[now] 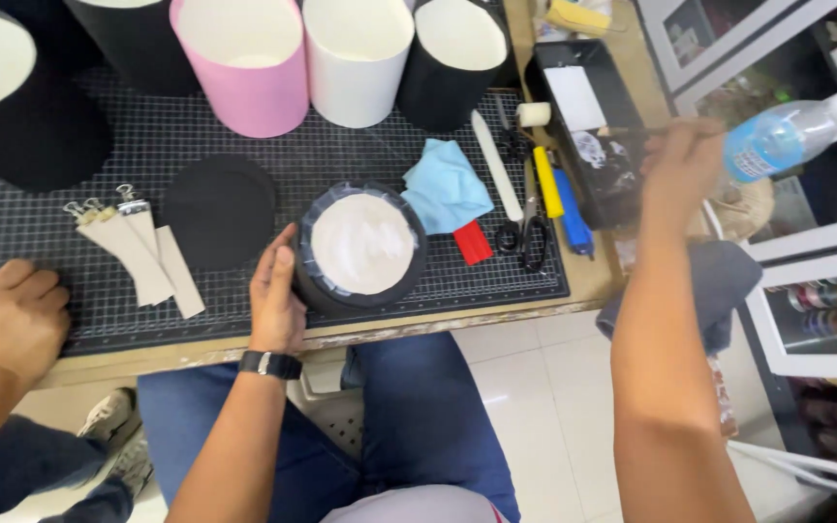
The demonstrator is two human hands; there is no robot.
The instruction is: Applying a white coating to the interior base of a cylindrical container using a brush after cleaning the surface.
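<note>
A wooden table (573, 291) runs across the view above a pale tiled floor (544, 397), with white-framed glass cabinets (806, 242) to the right. A large black cutting mat (244, 165) with a white grid covers most of the table. Along its far edge stand tall open cylinders of stiff card: black ones (12, 107), a pink one (244, 68) and a white one (356, 58). At the mat's near edge sits a short round black box (360, 247), its white top shiny with wet streaks. The left hand (275, 291), a black watch at its wrist, curls around the box's left side, gripping it. The right hand (680, 165) is raised over a black tray (583, 126) to the right, fingers pinched around a thin brush handle (666, 126). A flat black disc (220, 208) lies left of the box, beside clipped beige strips (138, 252). Right of the box lie a crumpled blue cloth (446, 184), scissors (532, 223), and yellow and blue tools (559, 199). A clear plastic bottle (787, 136) lies far right. Another person's fist (7, 320) rests on the left table edge.
</note>
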